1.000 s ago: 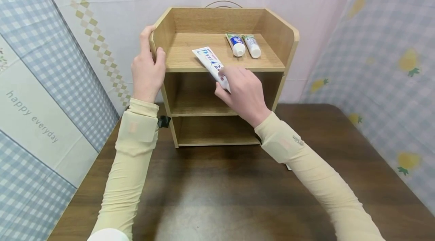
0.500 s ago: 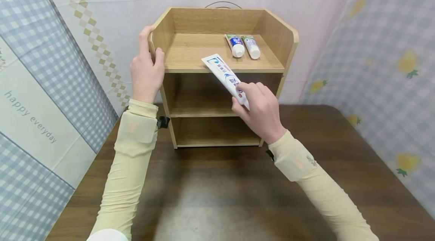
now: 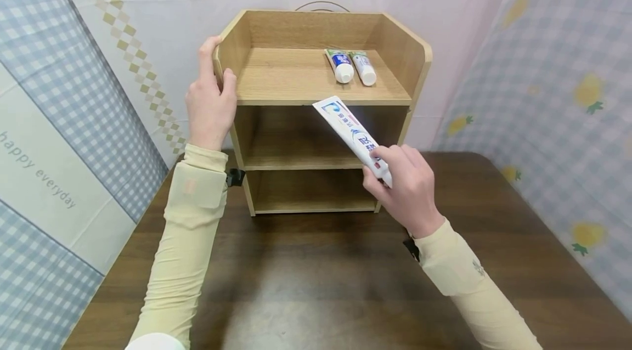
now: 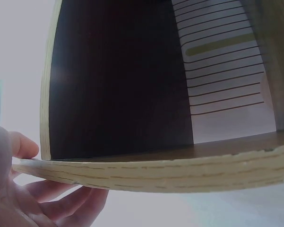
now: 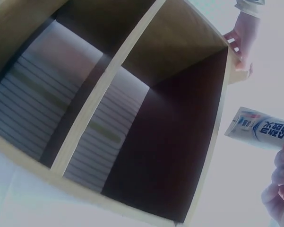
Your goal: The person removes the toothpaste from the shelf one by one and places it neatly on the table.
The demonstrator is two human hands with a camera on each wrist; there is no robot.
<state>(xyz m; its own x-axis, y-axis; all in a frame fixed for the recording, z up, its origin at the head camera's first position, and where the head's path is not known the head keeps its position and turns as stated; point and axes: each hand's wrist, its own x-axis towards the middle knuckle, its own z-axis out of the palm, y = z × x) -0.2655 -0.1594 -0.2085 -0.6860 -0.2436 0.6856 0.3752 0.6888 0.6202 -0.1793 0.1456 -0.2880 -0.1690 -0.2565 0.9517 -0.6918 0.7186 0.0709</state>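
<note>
one toothpaste tube (image 3: 351, 136) slants before the top front edge of the wooden shelf unit (image 3: 283, 75), its lower end pinched in the right hand (image 3: 408, 185), best lightly, while the left hand (image 3: 212, 106) grips the left side panel (image 3: 235, 56), probably a good brace.

Two tubes (image 3: 340, 66) on wooden shelf (image 3: 281, 73)

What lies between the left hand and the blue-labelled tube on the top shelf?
In the head view, the side panel that the left hand grips, then a bare stretch of top shelf up to the blue-labelled tube.
</note>
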